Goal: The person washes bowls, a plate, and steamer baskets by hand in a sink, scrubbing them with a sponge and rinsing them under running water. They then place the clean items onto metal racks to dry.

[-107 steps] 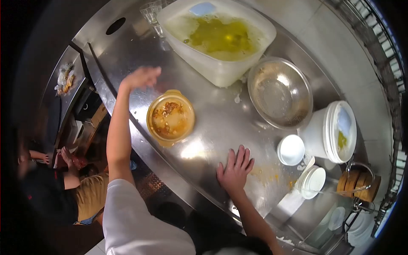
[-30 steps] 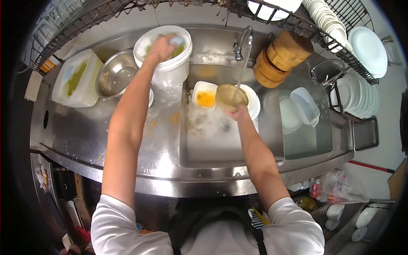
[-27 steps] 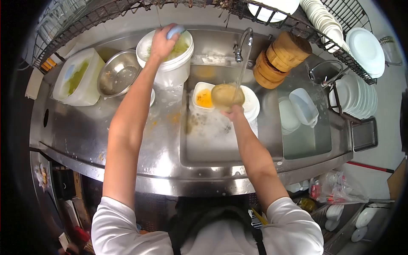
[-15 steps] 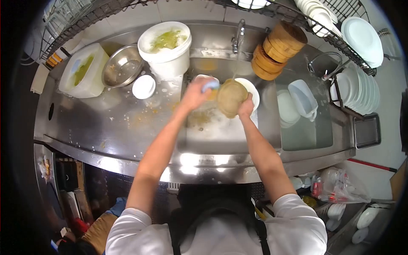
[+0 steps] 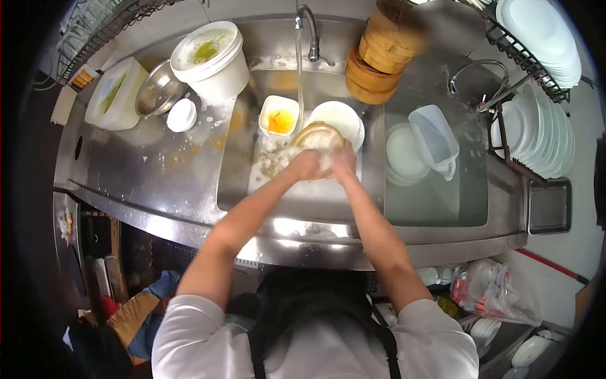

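In the sink (image 5: 237,183), my right hand (image 5: 343,160) grips the right rim of a small round bamboo steamer basket (image 5: 317,134), tilted with its foamy inside towards me. My left hand (image 5: 307,165) is closed and presses at the basket's near left side, blurred by motion. The blue sponge it held a moment ago is hidden now. White plates (image 5: 334,114) lie just behind the basket. A square white bowl (image 5: 279,103) with orange-yellow liquid sits to its left. Water runs from the tap (image 5: 308,31) between bowl and plates.
Stacked bamboo steamers (image 5: 374,79) stand behind the sink's right corner. On the left are a white bucket (image 5: 218,72), a metal bowl (image 5: 158,91) and a plastic tub (image 5: 117,95). A second, water-filled basin (image 5: 435,205) holds plates and a clear container (image 5: 435,136). Racked plates (image 5: 543,139) stand right.
The steamer basket has turned from showing its flat brown face to showing its foamy inside. My left hand came right and down onto it. The whole view has shifted.
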`<action>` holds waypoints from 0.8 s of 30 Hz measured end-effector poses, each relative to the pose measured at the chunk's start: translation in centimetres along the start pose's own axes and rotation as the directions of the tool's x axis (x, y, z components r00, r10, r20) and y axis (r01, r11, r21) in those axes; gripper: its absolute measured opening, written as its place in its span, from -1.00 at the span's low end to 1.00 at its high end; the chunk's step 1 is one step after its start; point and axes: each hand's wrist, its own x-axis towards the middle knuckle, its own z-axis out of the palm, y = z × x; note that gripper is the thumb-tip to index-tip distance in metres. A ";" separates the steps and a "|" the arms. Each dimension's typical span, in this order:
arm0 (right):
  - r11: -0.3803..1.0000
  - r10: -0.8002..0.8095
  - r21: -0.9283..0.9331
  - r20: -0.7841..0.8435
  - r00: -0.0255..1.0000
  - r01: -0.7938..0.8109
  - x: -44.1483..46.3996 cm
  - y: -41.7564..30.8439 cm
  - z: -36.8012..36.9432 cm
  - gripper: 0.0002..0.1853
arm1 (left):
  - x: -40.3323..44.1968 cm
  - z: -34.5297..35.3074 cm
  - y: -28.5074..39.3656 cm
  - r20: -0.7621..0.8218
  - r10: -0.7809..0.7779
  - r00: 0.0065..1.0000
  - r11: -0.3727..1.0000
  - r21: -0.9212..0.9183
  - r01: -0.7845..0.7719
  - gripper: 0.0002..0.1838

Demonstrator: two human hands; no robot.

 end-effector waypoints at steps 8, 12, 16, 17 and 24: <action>0.947 -0.222 -0.249 -0.050 0.974 0.203 2.3 0.7 -0.8 -0.39 | -1.8 0.0 2.2 -0.529 -0.628 0.571 0.778 -0.462 0.426 -0.63; 0.944 -0.286 -0.198 -0.100 0.953 0.262 2.3 1.7 -1.0 -0.33 | -0.2 6.4 2.4 -0.113 -0.903 0.415 0.077 -0.992 -0.103 -0.54; 0.912 -0.369 -0.182 0.029 0.929 0.368 1.0 3.0 -1.2 -0.29 | -1.6 -4.1 0.4 -0.617 -0.507 0.602 0.836 -0.523 0.167 -0.56; 0.925 -0.365 -0.137 -0.064 0.929 0.354 0.6 2.7 -0.8 -0.31 | -1.5 -5.1 0.5 -0.655 -0.374 0.657 0.908 -0.404 0.113 -0.57; 0.903 -0.341 0.205 -0.192 0.920 0.377 2.1 4.6 1.6 -0.33 | -1.3 3.1 2.5 -0.140 -0.869 0.476 0.004 -0.961 -0.275 -0.56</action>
